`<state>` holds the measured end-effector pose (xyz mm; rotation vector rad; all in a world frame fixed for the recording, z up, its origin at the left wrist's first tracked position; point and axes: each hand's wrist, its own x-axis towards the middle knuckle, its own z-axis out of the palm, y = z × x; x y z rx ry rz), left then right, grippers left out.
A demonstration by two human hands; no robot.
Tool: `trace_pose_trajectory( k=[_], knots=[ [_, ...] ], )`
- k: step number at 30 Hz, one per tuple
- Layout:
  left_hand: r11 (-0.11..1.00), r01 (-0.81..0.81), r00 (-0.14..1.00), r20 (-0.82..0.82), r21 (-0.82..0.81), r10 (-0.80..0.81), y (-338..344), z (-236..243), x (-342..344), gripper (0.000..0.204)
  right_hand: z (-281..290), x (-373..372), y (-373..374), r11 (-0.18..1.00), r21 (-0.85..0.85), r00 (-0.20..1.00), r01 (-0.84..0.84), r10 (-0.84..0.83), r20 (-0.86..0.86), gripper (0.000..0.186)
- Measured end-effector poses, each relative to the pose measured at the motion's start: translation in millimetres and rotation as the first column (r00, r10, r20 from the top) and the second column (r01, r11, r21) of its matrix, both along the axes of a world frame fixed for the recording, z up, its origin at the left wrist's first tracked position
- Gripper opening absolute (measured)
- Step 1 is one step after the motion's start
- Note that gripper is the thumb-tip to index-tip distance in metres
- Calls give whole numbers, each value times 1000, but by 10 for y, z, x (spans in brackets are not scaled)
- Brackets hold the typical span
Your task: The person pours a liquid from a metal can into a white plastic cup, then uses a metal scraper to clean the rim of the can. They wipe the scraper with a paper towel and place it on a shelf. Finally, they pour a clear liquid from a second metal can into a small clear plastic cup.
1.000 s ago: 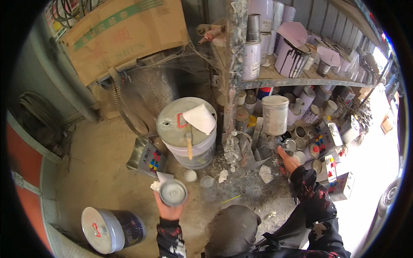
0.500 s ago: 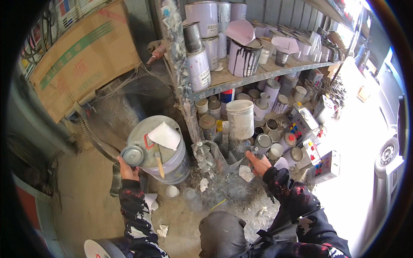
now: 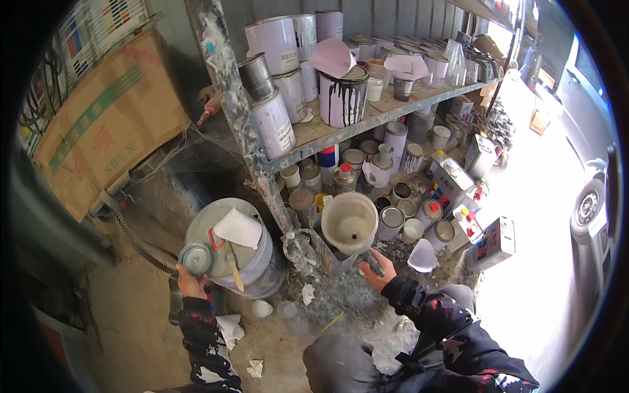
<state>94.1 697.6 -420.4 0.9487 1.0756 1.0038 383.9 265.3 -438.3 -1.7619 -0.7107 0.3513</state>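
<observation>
My left hand (image 3: 190, 286) is closed on a round grey lid (image 3: 195, 259), beside a large drum (image 3: 267, 259). A paper sheet (image 3: 237, 228) and a wooden-handled brush (image 3: 234, 272) lie on the drum's top. My right hand (image 3: 382, 274) is wrapped round the dark handle (image 3: 373, 263) of what looks like a spray gun. Above the handle sits its whitish cup (image 3: 350, 223), uncovered and tilted so its inside shows, with a small dark hole at the bottom. The rest of the gun is mostly hidden behind the cup and my hand.
A paint-spattered shelf post (image 3: 229, 85) rises between the drum and a shelf (image 3: 393, 108) full of paint cans. More cans and rectangular tins (image 3: 493, 243) crowd the floor underneath. A cardboard box (image 3: 111, 124) is at left. A small white cup (image 3: 262, 308) and crumpled paper lie near the drum.
The cup has tipped toward me, turning from a side view to a view of its inside. The head view has shifted. My left hand still holds the lid by the drum.
</observation>
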Motion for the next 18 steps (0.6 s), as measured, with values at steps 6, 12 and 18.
trace_pose_trajectory(
  k=[6, 12, 18],
  knots=[
    [994, 8, 998, -54, -107, -14, 21, 28, 1, 54, -93, -55, -38, 998, -29, 944, -50, 57, 324, 54],
    [997, -45, 999, 1, -58, 46, -20, -34, 24, 52, -153, -74, -58, 997, 5, 928, -73, 66, 366, 54],
    [995, 9, 994, -107, -98, -20, -50, 57, 39, 54, -235, -33, -94, 994, 19, 918, -109, 93, 385, 49]
  ],
)
